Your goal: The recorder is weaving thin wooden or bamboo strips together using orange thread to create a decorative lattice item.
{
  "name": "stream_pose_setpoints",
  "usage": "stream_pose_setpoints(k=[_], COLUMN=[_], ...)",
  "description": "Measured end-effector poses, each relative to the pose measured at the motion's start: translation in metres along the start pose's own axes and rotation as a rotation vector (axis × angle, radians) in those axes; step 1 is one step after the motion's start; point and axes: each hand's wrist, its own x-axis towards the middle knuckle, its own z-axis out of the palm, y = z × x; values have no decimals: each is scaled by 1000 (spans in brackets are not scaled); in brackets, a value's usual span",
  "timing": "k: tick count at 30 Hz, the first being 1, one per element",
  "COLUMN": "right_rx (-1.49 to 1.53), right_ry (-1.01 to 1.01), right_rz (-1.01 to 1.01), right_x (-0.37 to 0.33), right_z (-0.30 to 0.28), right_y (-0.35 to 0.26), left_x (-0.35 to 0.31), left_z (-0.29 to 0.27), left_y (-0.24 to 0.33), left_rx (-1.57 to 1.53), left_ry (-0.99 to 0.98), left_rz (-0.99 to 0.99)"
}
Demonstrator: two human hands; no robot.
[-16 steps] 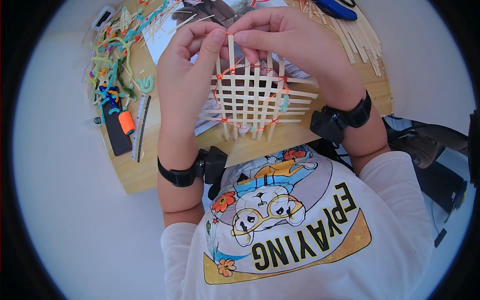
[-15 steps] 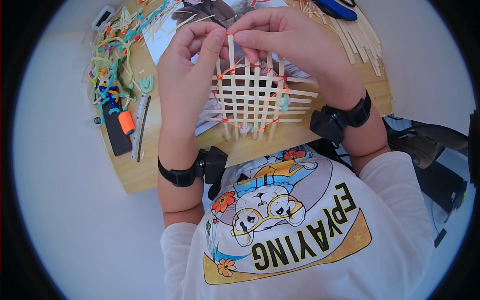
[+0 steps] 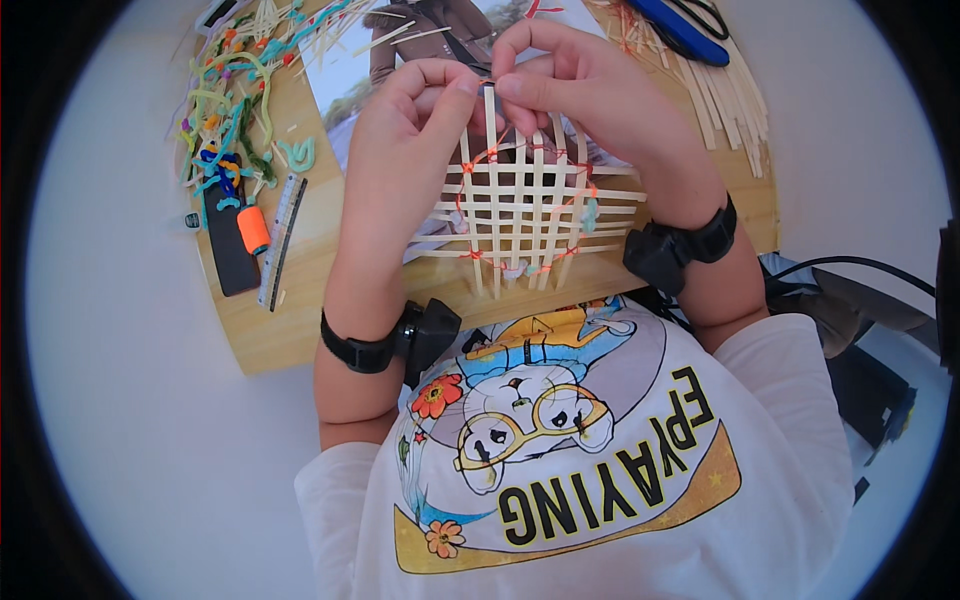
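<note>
A flat open lattice (image 3: 530, 205) woven of pale wooden strips stands tilted up in front of me, with orange and red thread tied at several crossings and pale fluffy bits on its sides. My left hand (image 3: 425, 115) and my right hand (image 3: 580, 95) meet at the top end of its tallest strip (image 3: 491, 112). Thumb and forefinger of each hand are pinched together there, on a short bit of orange thread that shows between the fingertips. The remaining fingers curl behind the strips and are partly hidden.
Left on the wooden table (image 3: 330, 290) lie a pile of coloured pipe cleaners (image 3: 235, 110), an orange thread spool (image 3: 254, 230), a black bar (image 3: 230, 255) and a ruler (image 3: 283, 243). A printed picture (image 3: 345, 80) lies beneath my hands. Blue-handled scissors (image 3: 690, 35) rest on loose strips (image 3: 725, 100) at right.
Both hands and the lattice sit slightly farther right and lower in view, partly because the view itself has shifted. The fingertips remain pinched at the strip's top.
</note>
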Motion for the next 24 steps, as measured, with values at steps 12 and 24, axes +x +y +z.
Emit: stream_pose_setpoints(k=[12, 24], right_rx=[-127, -65], right_ry=[7, 22], right_rz=[131, 84], right_x=[1, 1], right_z=[-2, 0], right_y=[1, 4], left_x=[-3, 0], left_z=[1, -5], left_y=[6, 14], left_rx=[18, 936], left_ry=[9, 139], left_rz=[-13, 769])
